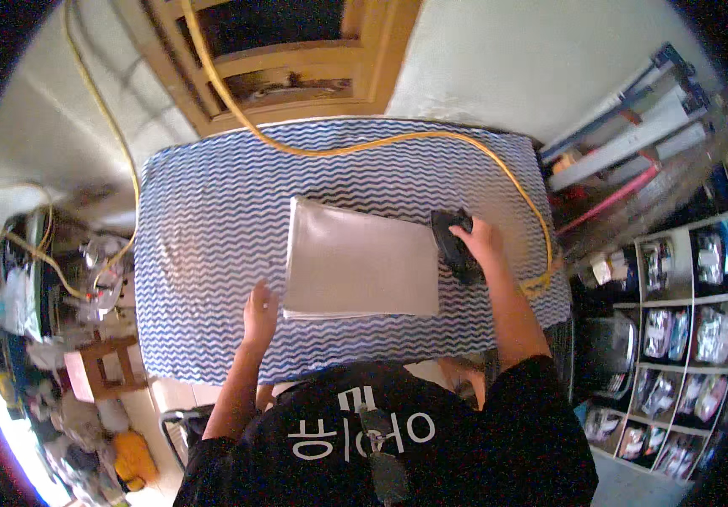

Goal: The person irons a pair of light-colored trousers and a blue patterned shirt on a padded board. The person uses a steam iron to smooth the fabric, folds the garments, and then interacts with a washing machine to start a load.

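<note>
A folded piece of pale cloth (pixel 364 263) lies flat on a table covered with a blue and white zigzag cloth (pixel 212 253). Just right of the folded cloth is a dark clothes iron (pixel 449 244), with my right hand (pixel 483 241) gripping its handle. From the iron's side of the table a yellow cord (pixel 364 147) loops across the far part of the cover. My left hand (pixel 261 310) is to the left of the folded cloth's near left corner, holding nothing, its fingers slightly blurred and loosely apart.
Shelves (pixel 687 301) with plastic-wrapped packets stand at the right. A wooden window frame (pixel 288 57) and a pale wall (pixel 503 63) rise behind the table. At the left are a small wooden stool (pixel 101 367), an orange item (pixel 135 457) and a hanging yellow cord (pixel 107 117).
</note>
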A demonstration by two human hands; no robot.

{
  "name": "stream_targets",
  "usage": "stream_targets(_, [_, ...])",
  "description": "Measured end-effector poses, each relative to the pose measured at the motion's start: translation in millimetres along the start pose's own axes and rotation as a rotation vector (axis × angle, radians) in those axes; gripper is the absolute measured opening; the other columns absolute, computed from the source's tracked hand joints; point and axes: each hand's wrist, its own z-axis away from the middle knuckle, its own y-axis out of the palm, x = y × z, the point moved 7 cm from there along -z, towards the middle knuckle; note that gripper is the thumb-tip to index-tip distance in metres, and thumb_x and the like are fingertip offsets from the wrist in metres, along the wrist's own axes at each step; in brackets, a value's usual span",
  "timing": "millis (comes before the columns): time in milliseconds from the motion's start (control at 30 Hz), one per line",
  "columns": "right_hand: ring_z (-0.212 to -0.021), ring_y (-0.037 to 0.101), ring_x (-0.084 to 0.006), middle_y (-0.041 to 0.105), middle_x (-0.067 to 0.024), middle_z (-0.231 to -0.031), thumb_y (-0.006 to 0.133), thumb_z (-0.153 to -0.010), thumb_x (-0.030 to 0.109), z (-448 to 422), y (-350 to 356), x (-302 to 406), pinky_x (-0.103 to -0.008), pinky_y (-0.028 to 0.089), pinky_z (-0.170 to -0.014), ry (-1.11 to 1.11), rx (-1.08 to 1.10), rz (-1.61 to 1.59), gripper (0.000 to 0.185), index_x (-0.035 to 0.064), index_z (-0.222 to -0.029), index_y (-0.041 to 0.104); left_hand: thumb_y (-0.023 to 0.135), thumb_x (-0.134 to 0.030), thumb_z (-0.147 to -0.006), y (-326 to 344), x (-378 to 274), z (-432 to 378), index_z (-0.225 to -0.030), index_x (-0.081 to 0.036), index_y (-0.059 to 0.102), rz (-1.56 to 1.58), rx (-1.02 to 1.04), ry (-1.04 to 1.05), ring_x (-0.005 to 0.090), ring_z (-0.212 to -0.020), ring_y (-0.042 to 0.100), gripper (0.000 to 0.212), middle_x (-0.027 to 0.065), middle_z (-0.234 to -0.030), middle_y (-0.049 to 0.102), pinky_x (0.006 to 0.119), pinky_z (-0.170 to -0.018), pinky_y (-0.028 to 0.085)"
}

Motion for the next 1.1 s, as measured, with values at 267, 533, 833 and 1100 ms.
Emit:
stream_targets(267, [-0.105,0.043,-0.0371,0.048,-0.0208,-0.113,0.058,-0.078,0.028,59.3,-30.0,-2.7,-0.0515,0.035,-0.087,0.088,-0.329,0.28,0.044,0.0058,-0.114,0.046,0.067,-0.033,-0.07,33.4,6.8,-20.0,-0.105,0.0,0.052,-0.115,0.218,-0.097,0.0308,-0.085,0.059,0.05,0.0176,-0.089,0.062,0.038,-0.075,0.046])
stream_targets(533, [-0.077,0.058,-0.0316,0.061,-0.0184,-0.084,0.061,-0.077,0.038,165.9,104.4,-14.1,-0.0381,0.045,-0.069,0.504,0.176,-0.508,0.045,-0.0022,-0.094,0.057,0.062,-0.015,-0.075,40.7,-40.9,-18.7,-0.1,0.003,0.051,0.344,0.345,-0.13,0.0178,-0.084,0.054,0.032,0.0097,-0.094,0.058,0.03,-0.076,0.043])
stream_targets(833, [-0.06,0.052,-0.0214,0.053,-0.0114,-0.068,0.063,-0.076,0.028,266.4,-5.5,-61.6,-0.037,0.042,-0.055,0.536,0.019,-0.803,0.031,0.0006,-0.082,0.05,0.057,-0.01,-0.079,59.4,-264.7,68.9,-0.093,0.003,0.051,0.104,0.691,0.169,0.0147,-0.083,0.052,0.02,0.0082,-0.09,0.056,0.027,-0.076,0.041])
stream_targets(1100, [-0.067,0.049,-0.0163,0.053,-0.007,-0.071,0.061,-0.079,0.024,510.5,-139.8,-242.4,-0.0327,0.042,-0.058,0.799,-0.351,-0.731,0.025,0.0027,-0.082,0.05,0.058,-0.018,-0.077,249.4,-371.8,200.8,-0.099,0.005,0.053,-0.021,1.083,0.253,0.0157,-0.084,0.052,0.033,0.009,-0.092,0.058,0.028,-0.077,0.04])
